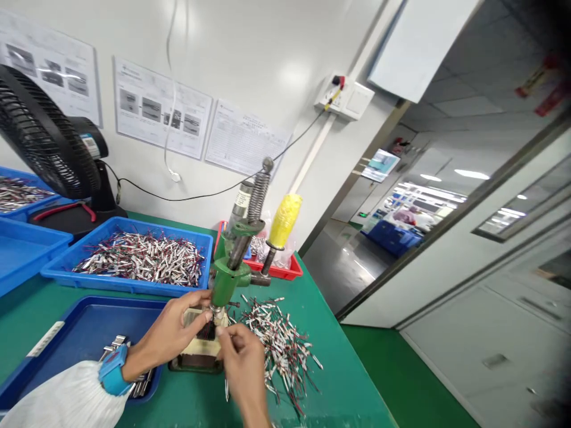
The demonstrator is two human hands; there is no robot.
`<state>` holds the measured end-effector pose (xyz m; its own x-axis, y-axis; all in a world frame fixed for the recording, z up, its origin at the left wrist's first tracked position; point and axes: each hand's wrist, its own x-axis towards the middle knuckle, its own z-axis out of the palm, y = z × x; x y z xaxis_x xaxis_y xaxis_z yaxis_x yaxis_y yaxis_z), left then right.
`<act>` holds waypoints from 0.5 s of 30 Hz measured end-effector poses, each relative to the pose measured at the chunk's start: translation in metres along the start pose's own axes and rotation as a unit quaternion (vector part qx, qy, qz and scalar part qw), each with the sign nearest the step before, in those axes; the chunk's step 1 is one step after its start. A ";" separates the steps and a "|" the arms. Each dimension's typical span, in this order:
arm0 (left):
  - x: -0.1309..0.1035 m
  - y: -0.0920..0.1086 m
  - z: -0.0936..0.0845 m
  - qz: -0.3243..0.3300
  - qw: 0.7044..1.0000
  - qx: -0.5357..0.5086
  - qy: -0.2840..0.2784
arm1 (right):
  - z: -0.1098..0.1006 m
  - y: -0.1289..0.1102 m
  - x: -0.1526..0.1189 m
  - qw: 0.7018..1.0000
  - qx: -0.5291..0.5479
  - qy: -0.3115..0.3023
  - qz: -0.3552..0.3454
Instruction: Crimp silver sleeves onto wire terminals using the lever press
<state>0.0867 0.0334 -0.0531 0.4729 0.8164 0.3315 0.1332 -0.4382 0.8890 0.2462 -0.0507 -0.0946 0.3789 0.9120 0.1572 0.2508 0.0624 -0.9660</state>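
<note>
A green hand press (225,285) with a coil spring and a yellow-wrapped lever handle (285,221) stands on the bench in front of me. My left hand (176,330), with a blue band at the wrist, reaches to the left side of the press tip, thumb and fingers pinched close together. From the right, my right hand (243,359) comes to the same spot, its thumb and forefinger pinched just below the tip. Whatever the fingertips hold is too small or hidden to name. Beside my right hand lies a loose pile of small metal parts with red and black wires (283,348).
Left of the press is a blue bin (125,288) full of wired parts. A dark blue tray (100,300) with metal cylinders (141,385) lies partly under my left forearm. Behind are a red tray (292,270) and a black fan (49,137). The bench edge runs along the right.
</note>
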 end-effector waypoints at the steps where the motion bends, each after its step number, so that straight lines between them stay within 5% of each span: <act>1: -0.001 -0.002 -0.001 0.003 1.000 -0.001 0.005 | -0.014 -0.013 0.004 0.999 -0.015 0.042 -0.021; 4: -0.004 -0.008 -0.006 0.015 1.000 0.013 0.021 | -0.051 -0.080 0.039 0.970 -0.058 0.201 -0.120; 6: -0.004 -0.011 -0.010 0.020 0.999 0.027 0.026 | -0.066 -0.136 0.076 0.949 -0.077 0.238 -0.190; 8: -0.003 -0.013 -0.012 0.024 0.999 0.037 0.018 | -0.072 -0.184 0.113 0.949 -0.085 0.181 -0.242; 10: -0.002 -0.013 -0.013 0.031 0.999 0.042 0.007 | -0.067 -0.213 0.131 0.967 -0.095 0.110 -0.208; 12: -0.003 -0.014 -0.013 0.039 0.998 0.043 0.002 | -0.055 -0.221 0.119 0.971 -0.048 0.125 -0.199; 15: -0.004 -0.014 -0.012 0.043 0.999 0.032 -0.004 | -0.038 -0.212 0.069 0.899 0.058 0.300 -0.315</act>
<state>0.0723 0.0410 -0.0624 0.4924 0.7713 0.4034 0.1459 -0.5300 0.8353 0.2527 -0.0162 0.1284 0.6153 0.3012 0.7285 0.5016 0.5633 -0.6565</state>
